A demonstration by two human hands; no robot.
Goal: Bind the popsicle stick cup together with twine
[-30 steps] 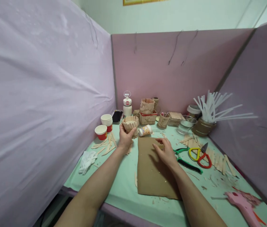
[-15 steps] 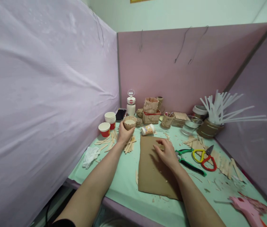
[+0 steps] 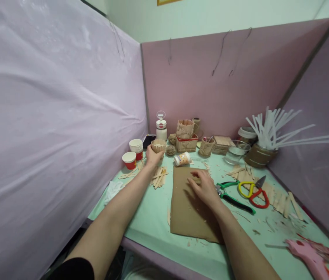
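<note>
My left hand (image 3: 154,156) is wrapped round a small cup covered with wooden sticks (image 3: 159,145), at the back left of the table by the white bottle (image 3: 161,130). Just in front of that hand lies a pile of wooden craft sticks (image 3: 159,178). Over a brown cardboard sheet (image 3: 186,210) hovers my right hand (image 3: 203,187), fingers apart and curved, with nothing in it. A printed paper cup (image 3: 182,158) lies on its side behind the cardboard. Green-handled pliers (image 3: 234,198) rest right of my right hand.
Red and white paper cups (image 3: 129,160) stand at the left beside a dark phone (image 3: 148,141). Scissors (image 3: 253,193), a glass bowl (image 3: 235,152) and a pot of white glue sticks (image 3: 261,155) are at the right. A pink glue gun (image 3: 304,252) lies near front right. Partition walls surround the table.
My left hand has moved the stick-covered cup slightly farther back, towards the bottle and phone. My right hand has stayed almost in place over the cardboard. The camera view has shifted a little.
</note>
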